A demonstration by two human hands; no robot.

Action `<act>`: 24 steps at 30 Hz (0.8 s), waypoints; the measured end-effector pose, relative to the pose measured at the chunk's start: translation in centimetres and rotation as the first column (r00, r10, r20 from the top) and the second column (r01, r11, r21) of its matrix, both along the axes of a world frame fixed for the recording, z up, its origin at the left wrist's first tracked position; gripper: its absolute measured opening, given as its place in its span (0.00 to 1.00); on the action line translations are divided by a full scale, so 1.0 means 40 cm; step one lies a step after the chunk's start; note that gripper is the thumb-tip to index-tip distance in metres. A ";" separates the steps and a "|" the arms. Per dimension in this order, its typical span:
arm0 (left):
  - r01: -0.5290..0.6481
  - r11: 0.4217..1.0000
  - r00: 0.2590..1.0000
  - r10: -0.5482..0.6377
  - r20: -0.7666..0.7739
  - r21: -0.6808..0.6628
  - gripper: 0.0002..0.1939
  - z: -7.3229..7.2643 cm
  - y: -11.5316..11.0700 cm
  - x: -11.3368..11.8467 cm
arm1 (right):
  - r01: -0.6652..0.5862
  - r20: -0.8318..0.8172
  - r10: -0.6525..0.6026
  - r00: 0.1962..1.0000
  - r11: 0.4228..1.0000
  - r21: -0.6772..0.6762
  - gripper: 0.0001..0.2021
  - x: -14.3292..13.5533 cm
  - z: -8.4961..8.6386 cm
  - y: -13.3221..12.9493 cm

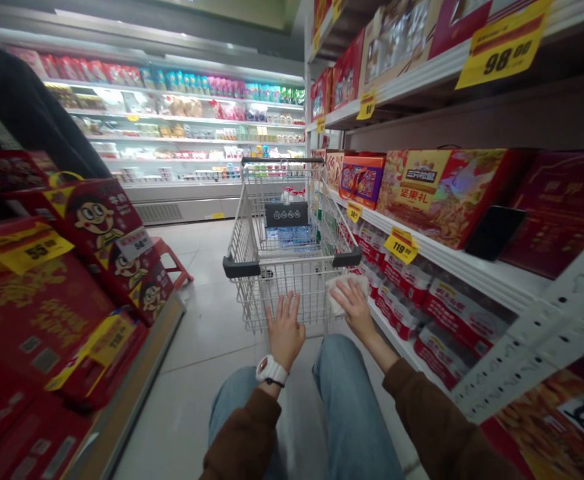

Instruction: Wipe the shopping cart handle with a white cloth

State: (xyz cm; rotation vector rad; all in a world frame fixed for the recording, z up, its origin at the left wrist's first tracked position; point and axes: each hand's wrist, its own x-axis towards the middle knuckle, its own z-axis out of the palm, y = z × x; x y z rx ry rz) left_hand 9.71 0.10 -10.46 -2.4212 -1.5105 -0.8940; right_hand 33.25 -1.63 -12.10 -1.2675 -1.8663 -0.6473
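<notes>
A wire shopping cart (pixel 297 280) with dark corner grips stands in front of my knees. My left hand (pixel 285 327), with a white watch (pixel 271 371) on its wrist, has its fingers spread against or just before the cart's lower front wires; nothing is in it. At the cart's right corner my right hand (pixel 355 303) presses a pale cloth (pixel 336 297) to the wire side, fingers laid over it. Blue-capped or blue-tinted bottles (pixel 292 235) show beyond the dark sign plate (pixel 286 215) inside or behind the cart; I cannot tell which.
Shelves with gift boxes (pixel 437 193) and red-labelled bottle packs (pixel 397 310) run close along the right, with a black phone (pixel 495 232) on one. Stacked red cartons (pixel 37 293) line the left, near a red stool (pixel 172 260). A refrigerated display (pixel 187 140) spans the back. A dark-clothed person (pixel 32 107) stands left.
</notes>
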 end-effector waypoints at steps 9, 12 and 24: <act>0.002 1.000 1.000 -0.002 0.002 -0.023 0.38 0.008 0.001 0.000 | 0.010 -0.048 -0.010 0.999 1.000 0.002 0.41 0.043 0.041 -0.008; 0.008 1.000 1.000 -0.007 0.005 -0.023 0.38 0.011 0.001 -0.001 | 0.038 -0.053 -0.039 0.998 0.999 -0.017 0.41 0.032 0.028 -0.005; 0.023 0.999 1.000 -0.023 0.006 -0.039 0.37 0.020 0.004 0.002 | 0.114 -0.106 -0.114 0.988 0.993 -0.006 0.43 -0.004 0.063 -0.021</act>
